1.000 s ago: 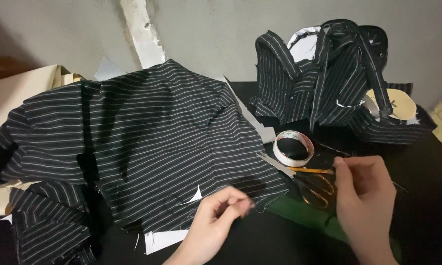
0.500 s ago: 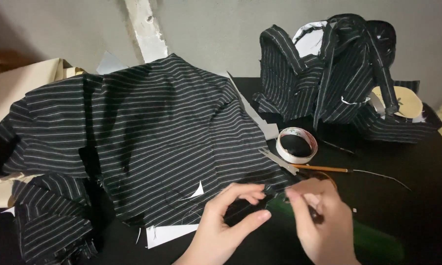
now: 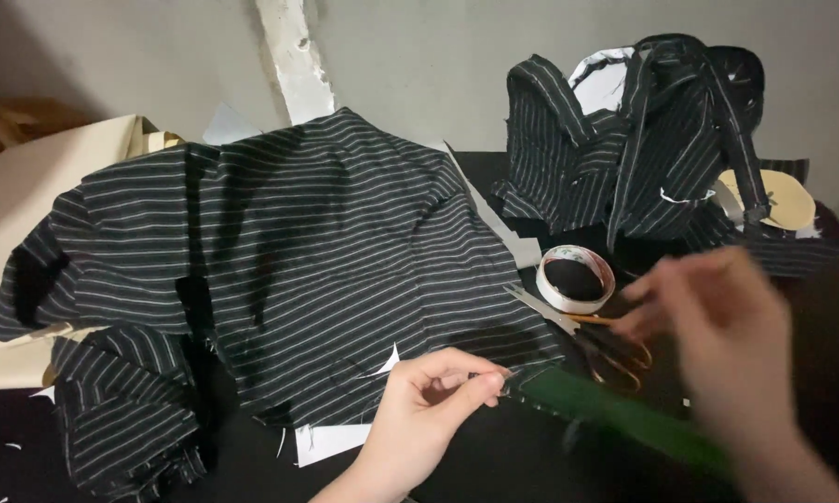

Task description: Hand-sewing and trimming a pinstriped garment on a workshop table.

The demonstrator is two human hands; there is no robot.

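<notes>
Striped fabric (image 3: 326,270) on black table (image 3: 494,466)

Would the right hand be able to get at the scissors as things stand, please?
Probably yes. The right hand, blurred and raised, hangs just beside the scissors, which lie uncovered on the black table by the tape roll. Nothing lies between them.

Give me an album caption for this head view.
Left hand pinches striped cloth edge; blurred right hand lifted above scissors.
</notes>
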